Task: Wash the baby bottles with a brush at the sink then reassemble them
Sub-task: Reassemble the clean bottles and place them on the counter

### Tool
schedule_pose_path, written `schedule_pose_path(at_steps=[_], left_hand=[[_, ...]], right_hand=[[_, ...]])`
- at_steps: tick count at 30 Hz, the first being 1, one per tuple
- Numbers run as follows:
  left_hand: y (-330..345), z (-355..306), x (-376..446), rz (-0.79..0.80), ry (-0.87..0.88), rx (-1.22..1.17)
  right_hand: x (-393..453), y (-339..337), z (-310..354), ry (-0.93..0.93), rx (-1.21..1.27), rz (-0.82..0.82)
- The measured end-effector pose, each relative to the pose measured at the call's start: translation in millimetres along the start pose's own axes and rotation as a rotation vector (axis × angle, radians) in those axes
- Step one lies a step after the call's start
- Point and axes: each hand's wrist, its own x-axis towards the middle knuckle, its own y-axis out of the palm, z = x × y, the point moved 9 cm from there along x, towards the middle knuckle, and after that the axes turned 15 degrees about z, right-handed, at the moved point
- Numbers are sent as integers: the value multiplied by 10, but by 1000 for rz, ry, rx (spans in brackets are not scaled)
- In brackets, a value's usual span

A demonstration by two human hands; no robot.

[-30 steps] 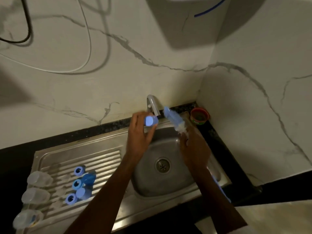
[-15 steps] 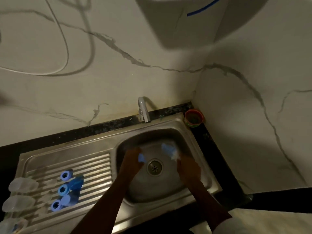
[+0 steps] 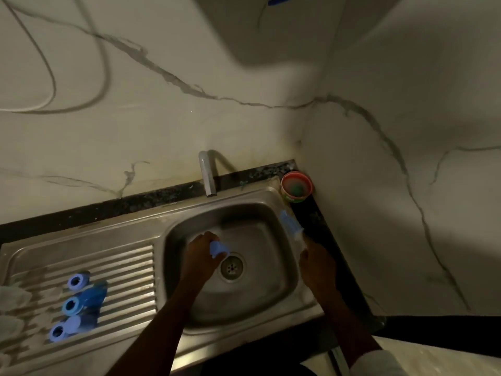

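Washing step, that was my read. My left hand (image 3: pixel 202 255) sat low in the stainless steel sink basin (image 3: pixel 273 291), fingers curled round a small pale-blue bottle cap (image 3: pixel 218 248) just left of the round metal drain (image 3: pixel 231 267). My right hand (image 3: pixel 315 263) hovered over the basin's right rim, gripping the handle of a blue-bristled bottle brush (image 3: pixel 290 225). The brush's long axis ran from my hand up and away, head pointing to the far left, toward the red-rimmed plastic cup (image 3: pixel 296 187) in the corner. The cap was too blurred for me to call which way it faced.

On the ribbed steel draining surface (image 3: pixel 130 270) to the left lay three blue screw rings (image 3: pixel 71 305) in a near-to-far row, with clear bottle bodies (image 3: pixel 12 297) at the far-left edge, all well apart from my hands.

Next, I judged, brush and cap needed bringing together under the curved chrome tap (image 3: pixel 207 172), which showed no stream I could make out.
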Motion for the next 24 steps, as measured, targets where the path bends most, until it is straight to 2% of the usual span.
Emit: schedule_pose_path(at_steps=[8, 10, 11, 14, 15, 17, 18, 20, 24], left_hand=[[55, -138, 71, 13, 5, 29], [48, -161, 88, 17, 2, 36], [44, -160, 91, 22, 0, 40], [31, -141, 89, 36, -10, 47], [24, -132, 93, 37, -13, 48], [16, -104, 91, 43, -31, 51], [15, -99, 90, 43, -33, 54], [6, -99, 93, 39, -24, 62], [17, -142, 99, 39, -1, 70]], right_hand=[[89, -332, -299, -40, 40, -230], [144, -156, -425, -17, 123, -211], [159, -88, -492, -5, 199, -226], [93, -56, -715, 135, 706, -311], [76, -63, -732, 126, 865, -314], [61, -101, -744, 97, 939, -326], [57, -120, -749, 73, 918, -322], [62, -222, -709, 8, 712, -345], [171, -148, -675, -8, 465, -253]])
